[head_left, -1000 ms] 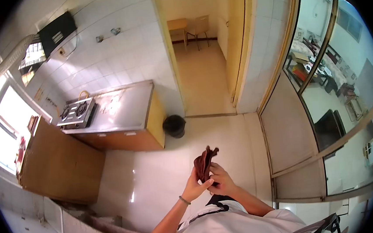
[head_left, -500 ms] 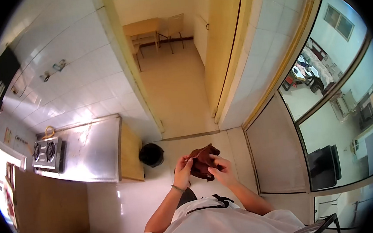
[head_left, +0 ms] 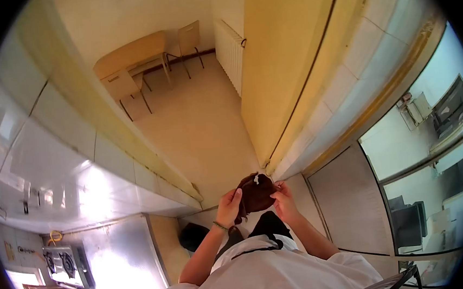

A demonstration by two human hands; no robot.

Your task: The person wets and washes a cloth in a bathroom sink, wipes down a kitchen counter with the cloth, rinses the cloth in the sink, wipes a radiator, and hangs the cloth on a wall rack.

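A crumpled reddish-brown cloth item (head_left: 256,196) is stretched between my two hands at waist height, with a small white patch near its top edge. Whether it is a cap, a pouch or something else I cannot tell. On its left side, my left hand (head_left: 229,206) pinches the edge with thumb and fingers; a bracelet circles that wrist. My right hand (head_left: 285,201) grips the right edge with its fingertips. Below the cloth show dark trousers (head_left: 269,226) and the white top (head_left: 274,266) I wear.
An open doorway with a yellow door (head_left: 284,59) lies ahead; beyond it stand a table (head_left: 132,54) and chairs (head_left: 189,37). At left, a metal counter (head_left: 123,251) carries a gas stove (head_left: 62,263). A black bin (head_left: 193,236) sits beside the counter, a glazed partition (head_left: 350,200) at right.
I have moved forward, closer to the doorway. The cloth is spread wider and flatter, with its white patch now showing, and my right hand has shifted to its outer edge.
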